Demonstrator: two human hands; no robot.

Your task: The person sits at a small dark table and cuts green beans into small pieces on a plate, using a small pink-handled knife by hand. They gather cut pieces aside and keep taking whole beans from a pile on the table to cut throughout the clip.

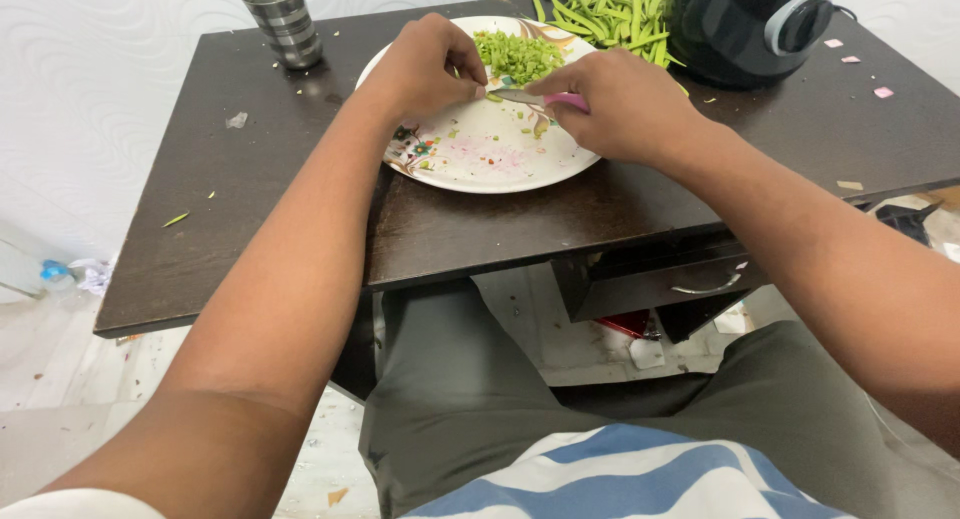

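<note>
The left hand [425, 67] pinches a bean [478, 79], mostly hidden, between closed fingers, and the right hand [612, 104] is shut on a pink-handled knife [545, 98] whose blade runs sideways to meet it, both over a white plate [480, 164]. Chopped beans [518, 55] lie just beyond the hands, whole beans [610, 14] farther out. Past the dark desk [260, 189]: white wall, littered floor.

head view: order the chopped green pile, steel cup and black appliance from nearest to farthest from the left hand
From the left hand:
1. chopped green pile, just to its right on the plate.
2. steel cup, at the table's back left.
3. black appliance, at the back right, past the whole beans.
</note>
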